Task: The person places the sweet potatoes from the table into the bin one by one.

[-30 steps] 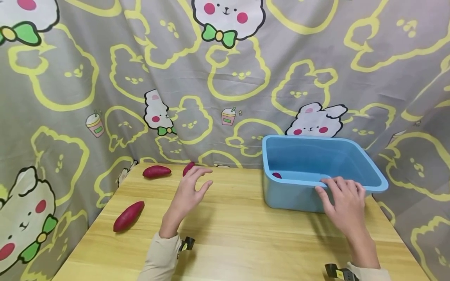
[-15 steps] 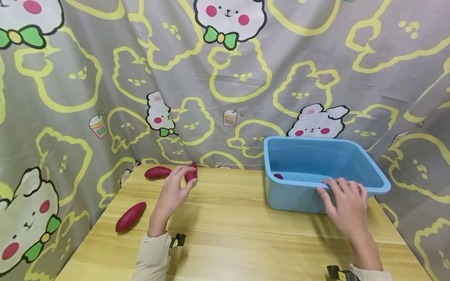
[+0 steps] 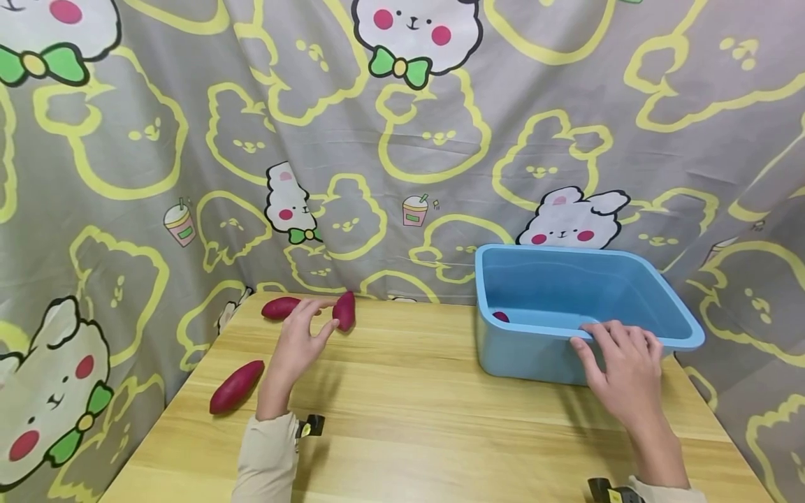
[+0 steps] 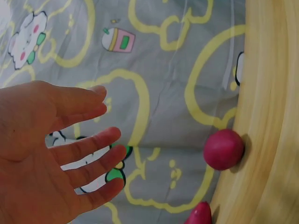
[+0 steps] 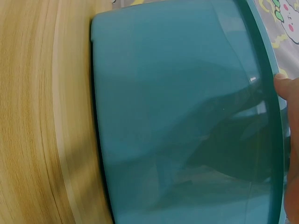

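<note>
My left hand (image 3: pixel 297 347) hovers over the table's left half, holding nothing, fingers spread and relaxed. Just past its fingertips lies a red-skinned sweet potato (image 3: pixel 344 311), seen end-on as a round sweet potato (image 4: pixel 223 149) in the left wrist view. A second sweet potato (image 3: pixel 279 308) lies behind the hand, partly covered by it. Nearer the left edge is a third sweet potato (image 3: pixel 237 388). On the right, my right hand (image 3: pixel 629 374) holds the front rim of a blue plastic bin (image 3: pixel 525 351), fingers over the edge and thumb outside. Inside, part of another sweet potato (image 3: pixel 501 316) shows.
Everything stands on a wooden table (image 3: pixel 402 419). A grey curtain (image 3: pixel 352 147) with yellow bear outlines hangs right behind its back edge and along both sides. The bin stands at the back right, close to the curtain.
My left hand has moved left and slightly down, uncovering the middle sweet potato and coming in front of the back-left one. The right hand has stayed on the bin's rim.
</note>
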Available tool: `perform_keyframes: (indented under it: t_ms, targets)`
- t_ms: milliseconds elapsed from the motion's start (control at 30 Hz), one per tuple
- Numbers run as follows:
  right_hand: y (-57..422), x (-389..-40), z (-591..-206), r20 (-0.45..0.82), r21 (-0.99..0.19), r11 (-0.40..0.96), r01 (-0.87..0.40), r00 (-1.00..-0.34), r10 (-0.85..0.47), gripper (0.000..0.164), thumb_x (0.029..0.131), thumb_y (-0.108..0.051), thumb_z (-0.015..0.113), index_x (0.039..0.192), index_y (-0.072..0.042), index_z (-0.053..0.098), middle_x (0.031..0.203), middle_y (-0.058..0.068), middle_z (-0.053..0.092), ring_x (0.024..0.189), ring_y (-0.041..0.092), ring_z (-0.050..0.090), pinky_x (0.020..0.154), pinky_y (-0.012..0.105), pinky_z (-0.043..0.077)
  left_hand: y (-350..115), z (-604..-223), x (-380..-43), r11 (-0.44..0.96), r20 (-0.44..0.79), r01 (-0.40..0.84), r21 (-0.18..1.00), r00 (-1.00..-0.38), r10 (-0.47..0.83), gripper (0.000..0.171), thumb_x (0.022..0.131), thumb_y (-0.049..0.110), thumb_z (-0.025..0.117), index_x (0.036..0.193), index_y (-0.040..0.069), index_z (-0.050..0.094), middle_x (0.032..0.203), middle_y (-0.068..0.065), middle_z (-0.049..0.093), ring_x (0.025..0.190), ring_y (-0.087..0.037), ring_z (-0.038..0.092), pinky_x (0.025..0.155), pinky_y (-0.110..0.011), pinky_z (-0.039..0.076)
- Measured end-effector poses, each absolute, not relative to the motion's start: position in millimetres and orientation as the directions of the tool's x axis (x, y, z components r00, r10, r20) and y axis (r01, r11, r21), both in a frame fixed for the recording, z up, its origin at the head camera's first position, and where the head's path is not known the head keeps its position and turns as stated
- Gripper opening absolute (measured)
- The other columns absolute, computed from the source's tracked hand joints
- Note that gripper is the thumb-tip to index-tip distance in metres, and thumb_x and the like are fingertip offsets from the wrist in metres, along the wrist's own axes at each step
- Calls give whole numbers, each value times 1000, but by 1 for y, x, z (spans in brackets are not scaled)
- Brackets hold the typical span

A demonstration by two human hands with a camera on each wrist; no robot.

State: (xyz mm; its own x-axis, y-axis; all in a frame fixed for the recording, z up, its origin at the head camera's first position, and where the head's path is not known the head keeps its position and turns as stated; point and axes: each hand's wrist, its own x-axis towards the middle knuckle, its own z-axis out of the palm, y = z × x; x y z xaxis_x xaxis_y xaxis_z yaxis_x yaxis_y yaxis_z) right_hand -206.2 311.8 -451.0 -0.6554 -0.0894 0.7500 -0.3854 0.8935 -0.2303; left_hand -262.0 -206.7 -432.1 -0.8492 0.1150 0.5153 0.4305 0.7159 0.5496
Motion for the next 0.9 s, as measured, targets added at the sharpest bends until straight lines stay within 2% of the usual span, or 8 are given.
perform_keyframes:
  t_ms: [233, 400, 600, 900]
  targets:
    - [312, -207, -451, 754, -231, 891, -392, -650, -91, 34, 99, -38, 64, 111, -7, 69, 103, 18, 63, 102, 45, 49, 100, 69, 23, -228, -435, -260, 755, 480, 358, 549, -875, 66, 34, 93, 6, 76, 125, -1, 68, 117, -19, 63, 112, -38, 59, 98, -56, 44]
    - [312, -208, -451, 756, -229, 891, -392, -648, -91, 34, 99, -38, 65, 110, -7, 70, 103, 17, 63, 102, 45, 49, 100, 69, 24, -239, -433, -257, 781, 452, 328, 531, -890, 66, 31, 94, 7, 74, 123, -2, 68, 120, -22, 64, 117, -41, 57, 101, -59, 40]
    - [312, -208, -451, 744, -233, 894, -383, -662, -90, 31, 98, -35, 66, 110, -6, 69, 103, 17, 63, 103, 46, 49, 100, 69, 24, -249, -435, -254, 805, 393, 286, 521, -917, 71, 33, 95, 10, 72, 126, -2, 66, 125, -24, 62, 121, -43, 55, 101, -60, 41]
    - [312, -208, -452, 747, -232, 893, -387, -659, -91, 28, 98, -32, 67, 110, -6, 68, 103, 17, 62, 103, 45, 48, 100, 70, 23, -271, -441, -251, 846, 303, 211, 489, -951, 62, 34, 97, 14, 70, 125, -4, 64, 123, -30, 61, 116, -49, 57, 95, -63, 45]
